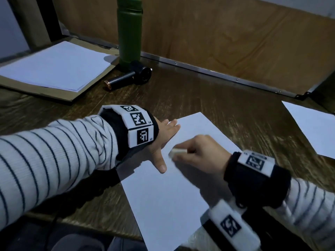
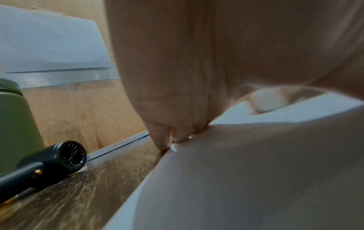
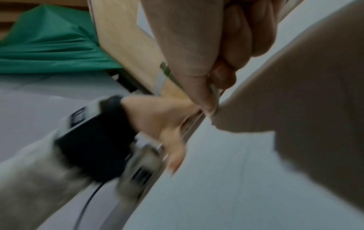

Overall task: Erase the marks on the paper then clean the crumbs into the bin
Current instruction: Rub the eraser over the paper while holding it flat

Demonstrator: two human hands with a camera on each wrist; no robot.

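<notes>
Nearest the head cam at 5 o'clock: my right hand point(image 1: 203, 156), fingers curled round a white eraser point(image 1: 178, 152), pinch closed on it; eraser tip is down on the paper point(image 1: 163, 205); motion blur there, so I judge I'm mid-rub; marks themselves too faint to see from here.

Paper runs from 6 o'clock up toward centre, lying skewed on the wooden table point(image 1: 208, 91); at 9 o'clock of the eraser my left hand point(image 1: 163, 140) lies flat, fingers straight and spread, pressing the paper's upper-left edge; it holds nothing, just pins the sheet; left wrist view confirms fingertips point(image 2: 163, 140) on the paper edge.

Risks, my judgement: left hand only pins one corner, so a hard stroke away from it could buckle or crease the sheet; lower end overhangs the table edge near me, so crumbs may roll off onto my lap before I can collect them; no crumbs resolvable at this blur, and no bin visible in any view, so I can't say where it is.

Further out: spare sheet point(image 1: 311, 127) at 3 o'clock; black handheld blower point(image 1: 134, 77) at 12 o'clock, lying on its side; green bottle point(image 1: 129, 31) upright just behind it; paper stack point(image 1: 54, 66) on cardboard at 10 o'clock.
</notes>
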